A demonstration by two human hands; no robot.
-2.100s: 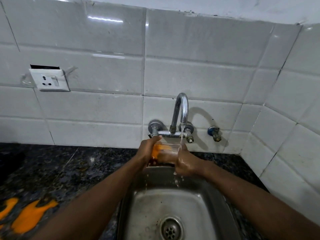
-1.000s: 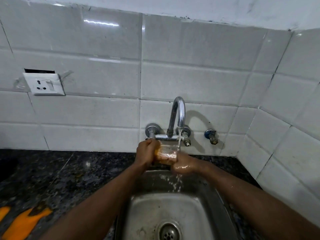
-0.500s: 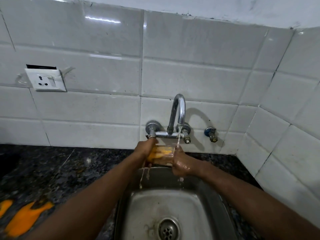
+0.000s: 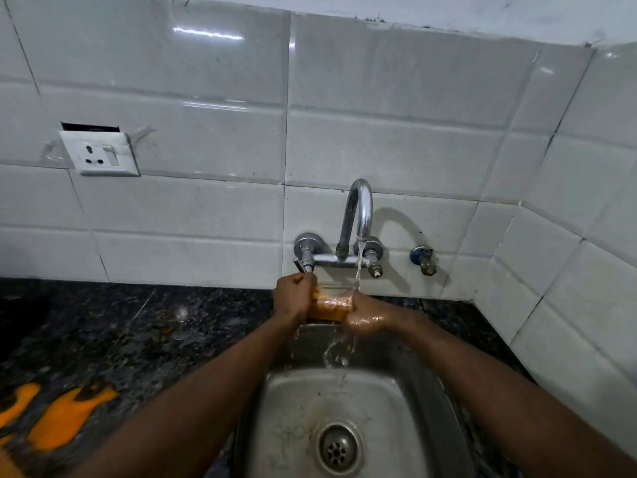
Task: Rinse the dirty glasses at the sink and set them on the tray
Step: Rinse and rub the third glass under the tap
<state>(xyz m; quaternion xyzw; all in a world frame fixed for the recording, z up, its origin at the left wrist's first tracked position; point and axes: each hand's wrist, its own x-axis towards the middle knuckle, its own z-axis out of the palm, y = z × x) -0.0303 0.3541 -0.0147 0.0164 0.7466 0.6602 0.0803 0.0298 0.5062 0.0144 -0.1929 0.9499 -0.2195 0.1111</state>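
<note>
A clear glass (image 4: 330, 304) with orange residue inside is held between both hands above the back of the steel sink (image 4: 296, 426). My left hand (image 4: 292, 298) grips its left side with curled fingers. My right hand (image 4: 365, 315), wet and shiny, grips its right side. Water runs from the chrome tap (image 4: 358, 215) onto the glass's right edge and my right hand, then spills down into the basin. No tray is in view.
The sink's drain (image 4: 339, 450) lies near the bottom edge. Dark speckled granite counter (image 4: 138, 332) spreads to the left, with orange patches (image 4: 65, 419) at its lower left. A wall socket (image 4: 100, 153) and a blue-capped valve (image 4: 423, 259) sit on the white tiles.
The glass stays under the running water between both hands. My hands have shifted slightly on it, and the water now streams off my right hand into the basin.
</note>
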